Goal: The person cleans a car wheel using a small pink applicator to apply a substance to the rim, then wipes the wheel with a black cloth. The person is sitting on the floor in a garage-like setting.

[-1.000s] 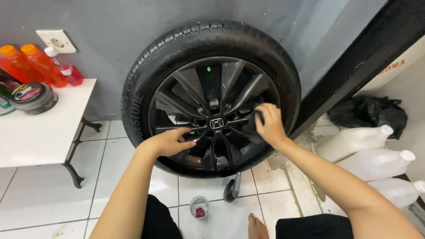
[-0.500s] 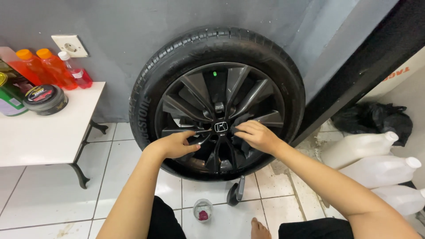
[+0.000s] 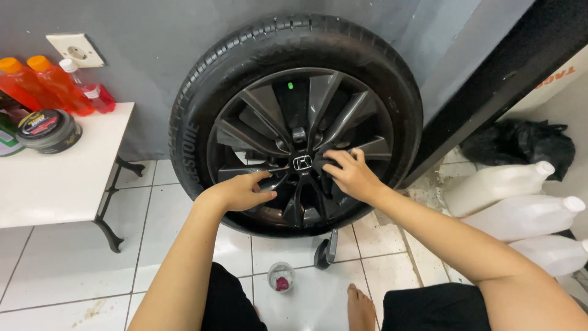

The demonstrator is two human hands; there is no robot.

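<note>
Fingers [image 3: 335, 160] of right hand [image 3: 350, 176] curled on dark pad [image 3: 323, 163] — perhaps, left hand [image 3: 240, 191] gripping wheel [image 3: 298, 125] spoke

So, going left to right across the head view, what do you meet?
Round tin → orange bottles → wall socket → left hand → wheel hub → right hand → black bag → white jugs.

Car-detailing workshop: mounted tyre w/ dark alloy wheel [image 3: 298, 125] stands against grey wall; wax tin [image 3: 48, 130] and orange bottles [image 3: 37, 83] at worktop [image 3: 55, 178] far edge; white jugs [image 3: 520, 208] on tiled floor [image 3: 67, 270].
</note>
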